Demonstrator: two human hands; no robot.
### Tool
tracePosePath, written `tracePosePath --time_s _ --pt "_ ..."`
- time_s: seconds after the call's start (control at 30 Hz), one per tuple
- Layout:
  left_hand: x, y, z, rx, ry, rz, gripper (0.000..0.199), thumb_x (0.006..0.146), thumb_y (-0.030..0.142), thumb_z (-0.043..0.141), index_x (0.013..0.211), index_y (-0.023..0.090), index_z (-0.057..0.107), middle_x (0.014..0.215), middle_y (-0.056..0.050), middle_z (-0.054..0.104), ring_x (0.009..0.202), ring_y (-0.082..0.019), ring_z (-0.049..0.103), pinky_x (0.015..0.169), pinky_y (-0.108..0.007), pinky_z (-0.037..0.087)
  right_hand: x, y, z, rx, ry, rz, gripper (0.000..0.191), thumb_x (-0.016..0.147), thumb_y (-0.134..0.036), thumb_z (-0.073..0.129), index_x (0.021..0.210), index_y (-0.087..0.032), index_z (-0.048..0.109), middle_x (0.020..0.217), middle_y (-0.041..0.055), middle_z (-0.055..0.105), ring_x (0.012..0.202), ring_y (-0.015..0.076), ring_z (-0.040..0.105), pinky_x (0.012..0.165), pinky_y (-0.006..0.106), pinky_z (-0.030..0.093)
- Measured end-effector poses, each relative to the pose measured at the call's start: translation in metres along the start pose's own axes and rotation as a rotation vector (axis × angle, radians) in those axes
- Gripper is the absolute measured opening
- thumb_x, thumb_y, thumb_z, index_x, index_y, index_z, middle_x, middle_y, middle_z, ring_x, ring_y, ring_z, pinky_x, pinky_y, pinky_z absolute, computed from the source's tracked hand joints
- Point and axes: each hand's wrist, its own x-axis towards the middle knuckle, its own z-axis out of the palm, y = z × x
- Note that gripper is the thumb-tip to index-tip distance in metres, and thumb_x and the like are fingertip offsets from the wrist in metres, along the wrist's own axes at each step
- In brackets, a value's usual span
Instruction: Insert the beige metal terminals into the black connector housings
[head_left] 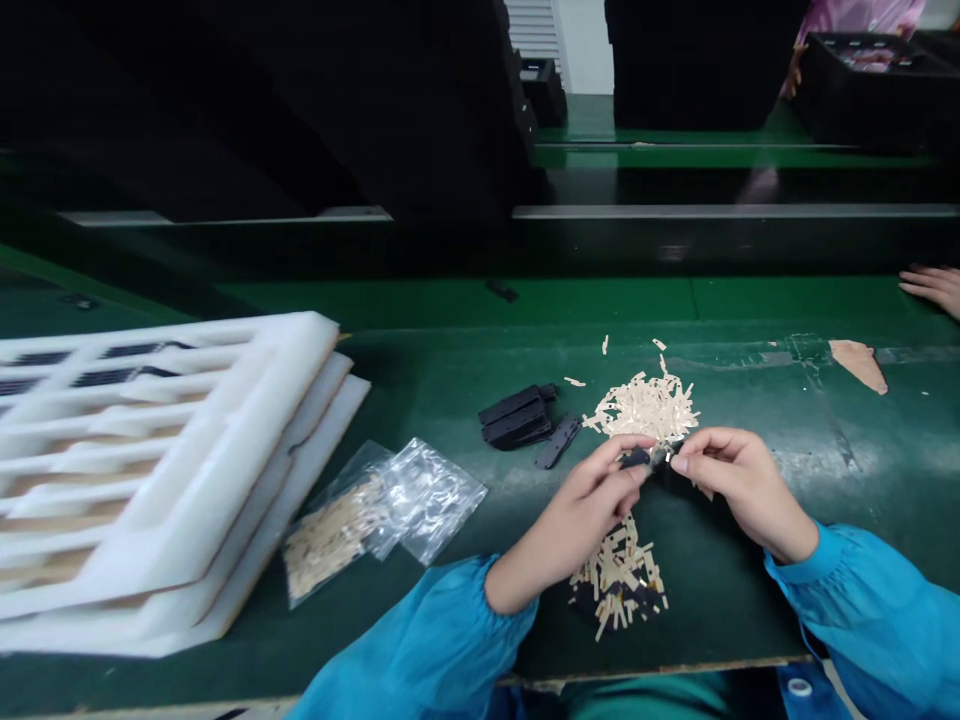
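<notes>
The small black part (635, 457) is right of centre in the frame, grasped between thumb and fingers of the left hand (589, 505). Its visible length appears to run left to right, toward the right hand (739, 478). The right fingertips sit close at its right end; whether that grip holds anything cannot be told. The pale strip pile (646, 405) lies just above both grips on the counter (739, 600).
</notes>
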Motion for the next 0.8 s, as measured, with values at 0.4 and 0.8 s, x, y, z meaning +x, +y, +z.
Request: tracePosePath --time_s 0.4,0.8 --pt "-0.004 0.001 -0.002 -0.145 -0.120 -0.041 0.057 0.098 0.025 0.050 0.153 0.025 0.037 0.091 -0.002 0.061 0.054 -0.008 0.039 0.052 -0.023 0.032 0.006 0.007 -0.003 -0.078 0.016 0.057 0.021 0.071 -0.037 0.078 0.068 -0.017 0.075 0.055 -0.0011 0.056 0.050 0.0114 0.041 0.048 0.025 0.029" --pt "-0.005 -0.012 0.003 -0.154 -0.099 0.000 0.048 0.098 0.022 0.059 0.141 0.027 0.037 0.105 -0.006 0.065 0.077 -0.016 0.074 0.069 -0.026 0.058 0.005 0.008 -0.001 -0.136 -0.025 -0.006 0.022 0.076 -0.039 0.078 0.068 -0.018 0.076 0.057 0.0017 0.064 0.050 0.0142 0.049 0.048 0.026 0.037"
